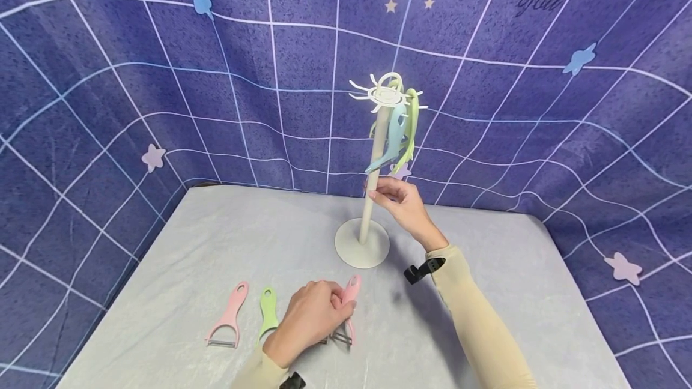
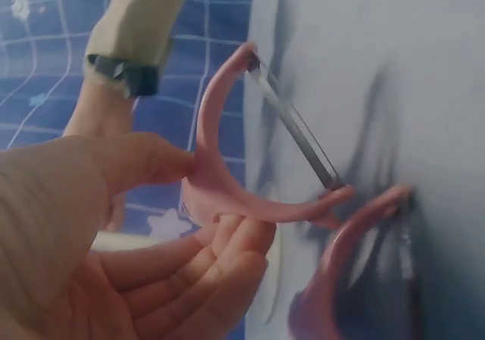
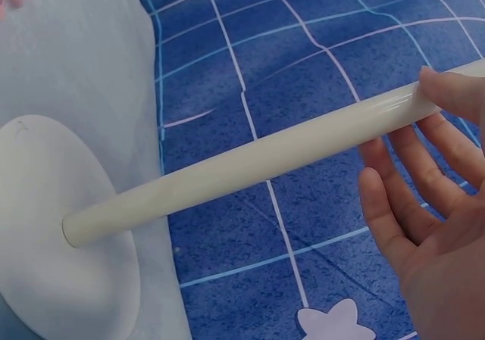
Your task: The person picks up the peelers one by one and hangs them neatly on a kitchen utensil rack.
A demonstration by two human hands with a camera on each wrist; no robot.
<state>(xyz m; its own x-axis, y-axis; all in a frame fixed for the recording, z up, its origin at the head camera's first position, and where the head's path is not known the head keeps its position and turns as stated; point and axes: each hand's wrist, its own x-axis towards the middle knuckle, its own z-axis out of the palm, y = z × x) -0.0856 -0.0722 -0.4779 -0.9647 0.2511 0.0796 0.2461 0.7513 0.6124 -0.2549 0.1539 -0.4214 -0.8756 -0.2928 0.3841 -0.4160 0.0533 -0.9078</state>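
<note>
My left hand (image 1: 313, 315) pinches a pink peeler (image 2: 216, 185) between thumb and fingers, low over the table. Its blade shows plainly in the left wrist view, and beside it is a second pink peeler (image 2: 322, 283), partly cut off by the frame. With thumb and fingertips, my right hand (image 1: 400, 204) holds the pole (image 3: 250, 162) of a white stand (image 1: 367, 212), which stands upright on a round base (image 3: 72, 279). From the hooks at its top hang a blue peeler (image 1: 394, 134) and green peelers (image 1: 412, 128), overlapping each other.
On the table at the left lie a pink peeler (image 1: 230, 314) and a green peeler (image 1: 268, 308), the latter partly hidden by my left hand. Behind the stand rises a blue curtain (image 1: 303, 107) with a grid pattern and stars. A pale cloth (image 1: 205, 245) covers the table.
</note>
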